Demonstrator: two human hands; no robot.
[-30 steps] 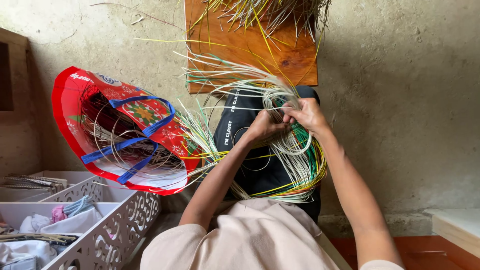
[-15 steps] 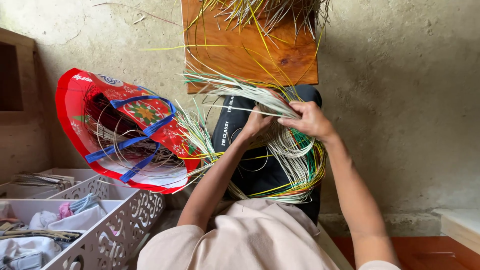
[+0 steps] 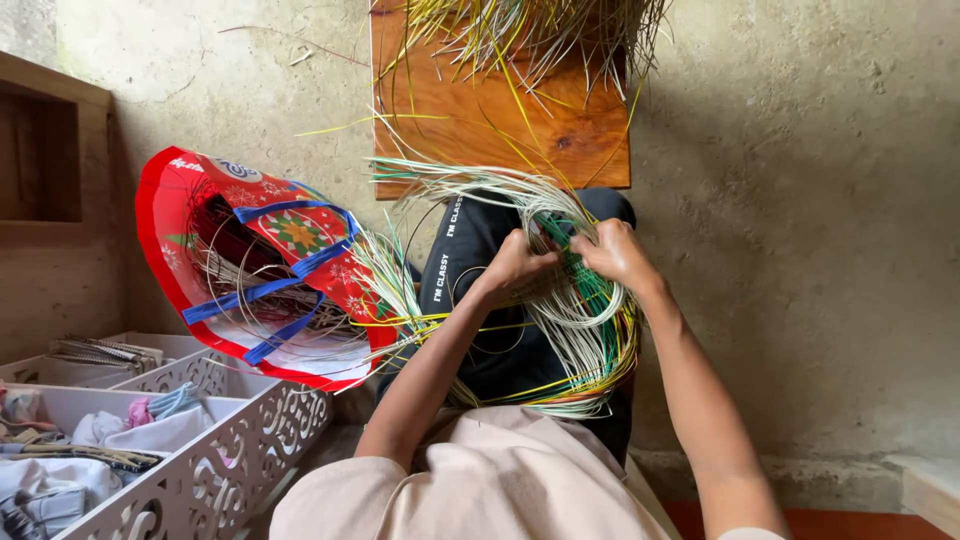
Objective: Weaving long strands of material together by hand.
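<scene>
So since a second ago our left hand [image 3: 515,262] and right hand [image 3: 612,252] still clench one strip bundle [image 3: 585,320]; one bag [image 3: 262,270] alongside.

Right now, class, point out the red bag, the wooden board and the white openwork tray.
red bag [image 3: 300,235], head view: its patterned outer side.
wooden board [image 3: 470,125], head view: bare wood below the strands.
white openwork tray [image 3: 225,445], head view: its pierced side wall.

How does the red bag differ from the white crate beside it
The red bag is soft, brightly printed with blue handles, and lies tipped on its side; the white crate is rigid, with cut-out patterned walls, and stands upright. The bag holds pale strips; the crate holds cloth. Both are open-topped containers.
</scene>
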